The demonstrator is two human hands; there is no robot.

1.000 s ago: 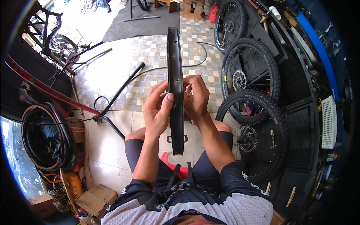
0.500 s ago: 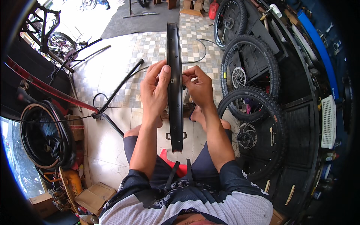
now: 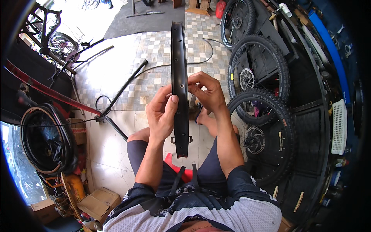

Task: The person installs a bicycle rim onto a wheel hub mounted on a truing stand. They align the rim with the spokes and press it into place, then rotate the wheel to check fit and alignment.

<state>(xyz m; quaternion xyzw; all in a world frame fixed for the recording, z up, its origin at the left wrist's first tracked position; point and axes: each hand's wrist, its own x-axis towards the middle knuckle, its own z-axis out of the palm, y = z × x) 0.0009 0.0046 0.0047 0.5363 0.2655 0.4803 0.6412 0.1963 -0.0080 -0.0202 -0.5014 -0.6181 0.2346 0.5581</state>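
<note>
A black bicycle rim [image 3: 179,73] stands upright, edge-on, in front of me between my hands, its hollow outer face with spoke holes turned toward me. My left hand [image 3: 161,114] grips its left side, the thumb lying along the edge and the fingers partly hidden behind. On the other side my right hand [image 3: 206,91] is closed in a pinch, fingertips close against the rim, near a hole with a pale edge. Whatever those fingertips hold is hidden. The rim's lower end hangs over the gap between my knees.
Wheels with knobbly tyres [image 3: 286,71] lean along the right, beside a white perforated tray [image 3: 339,127]. A black-tubed stand [image 3: 119,92] and a cable [image 3: 210,54] lie ahead on the floor. At left hang several tyres [image 3: 25,149], above a cardboard box [image 3: 99,203].
My left hand has slid down along the rim, nearer to me. The right hand has shifted slightly lower and keeps its pinch beside the rim.
</note>
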